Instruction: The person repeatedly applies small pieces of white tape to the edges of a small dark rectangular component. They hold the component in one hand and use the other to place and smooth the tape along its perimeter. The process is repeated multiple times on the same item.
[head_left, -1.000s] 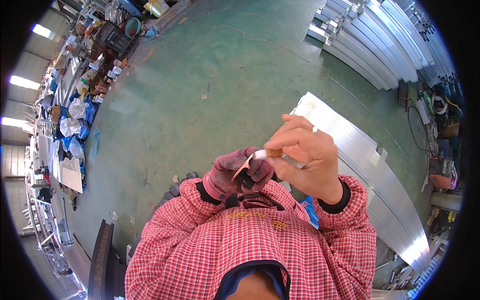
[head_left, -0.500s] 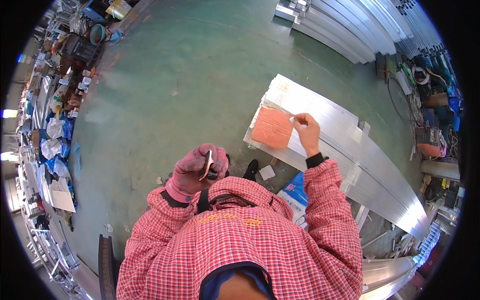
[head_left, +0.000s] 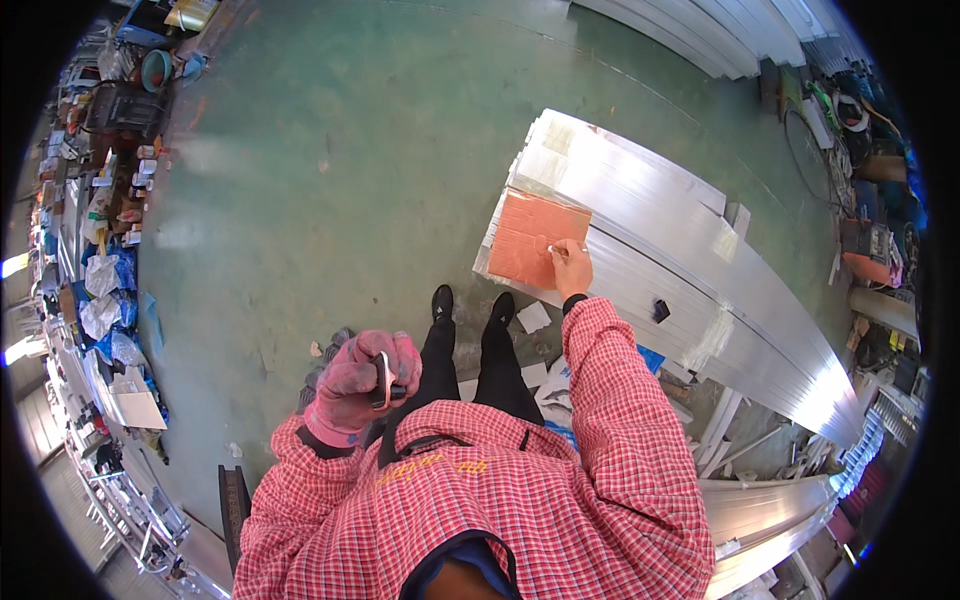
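My left hand (head_left: 352, 392), in a stained pink work glove, is closed around a small black object with a shiny metal edge (head_left: 382, 380); its kind is not clear. Grey fabric, perhaps another glove (head_left: 312, 382), bunches beside that hand. Farther right, my bare right hand (head_left: 573, 272) pinches a short white piece like chalk (head_left: 553, 249) against a creased orange-red board (head_left: 522, 232). Faint lines show on the board near the fingertips. It lies on the near-left end of a stack of long silvery metal profiles (head_left: 640, 195).
A small black item (head_left: 661, 310) rests on the profiles. More metal lengths (head_left: 690, 35) lie at the far right. A white scrap (head_left: 534, 317) is on the green floor by my shoes. Bags, boxes and tools (head_left: 105, 280) crowd the left side; cables and machinery (head_left: 865, 250) the right.
My right hand has moved from the board's right edge onto its lower right part with the white piece. My left hand has dropped lower and left. The view has shifted, showing my legs.
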